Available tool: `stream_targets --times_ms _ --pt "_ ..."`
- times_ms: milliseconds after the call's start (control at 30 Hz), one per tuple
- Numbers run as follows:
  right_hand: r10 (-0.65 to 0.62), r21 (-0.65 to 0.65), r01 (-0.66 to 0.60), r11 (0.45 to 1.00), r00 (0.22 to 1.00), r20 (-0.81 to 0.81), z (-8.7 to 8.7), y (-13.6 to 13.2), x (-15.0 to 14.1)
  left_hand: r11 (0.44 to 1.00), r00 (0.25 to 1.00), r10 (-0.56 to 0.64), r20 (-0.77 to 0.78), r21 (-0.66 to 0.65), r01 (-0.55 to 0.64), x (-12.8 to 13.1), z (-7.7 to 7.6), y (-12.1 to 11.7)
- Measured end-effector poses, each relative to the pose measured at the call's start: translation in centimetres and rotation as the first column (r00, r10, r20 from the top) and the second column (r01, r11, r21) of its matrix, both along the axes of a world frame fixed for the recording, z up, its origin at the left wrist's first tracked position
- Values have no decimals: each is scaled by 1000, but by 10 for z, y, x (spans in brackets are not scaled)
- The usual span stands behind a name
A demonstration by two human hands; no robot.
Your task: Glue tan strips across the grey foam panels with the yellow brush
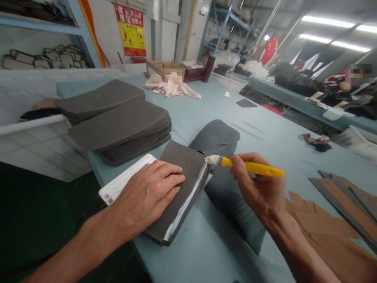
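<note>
My left hand (pixel 154 186) lies flat, fingers stretched out, on a stack of dark grey sheets (pixel 184 155) near the table's front edge. A white streak of paste (pixel 188 202) runs along the stack's right edge. In my right hand (pixel 259 184) is a paintbrush (pixel 253 168) with a yellow handle. Its bristles, coated white, are at the far right corner of the stack. A white board (pixel 126 177) sits partly under my left forearm and the stack. Dark grey-green curved pieces (pixel 218 137) lie just beyond and to the right of the stack.
Two more piles of grey sheets (pixel 120 122) stand at the left of the blue-covered table (pixel 182 118). Brown and grey cut pieces (pixel 326 224) are at the right. Farther back are a pale cloth (pixel 173 84) and a cardboard box (pixel 165 70). A white bin (pixel 38 145) adjoins the left side.
</note>
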State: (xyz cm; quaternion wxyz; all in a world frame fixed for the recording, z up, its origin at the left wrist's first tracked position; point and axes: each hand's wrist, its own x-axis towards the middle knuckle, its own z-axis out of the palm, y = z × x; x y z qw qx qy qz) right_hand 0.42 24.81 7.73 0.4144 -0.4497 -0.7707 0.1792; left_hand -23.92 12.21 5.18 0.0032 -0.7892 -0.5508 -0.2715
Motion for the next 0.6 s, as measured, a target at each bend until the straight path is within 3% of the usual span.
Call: stream_targets --times_ms 200,367,467,600 --pt "-71 3 72 997 993 -96 9 6 -4 999 999 8 -47 -46 -10 3 7 0" --pt "-172 -66 161 985 952 -254 35 -27 -12 974 984 124 -131 -175 -146 34 26 -16" --pt "-214 -126 186 974 941 -262 50 -55 -20 958 971 187 -147 -193 -213 63 26 -27" --pt "-29 -210 -14 978 979 -203 54 -87 -30 956 976 214 -35 -199 -217 95 10 -29"
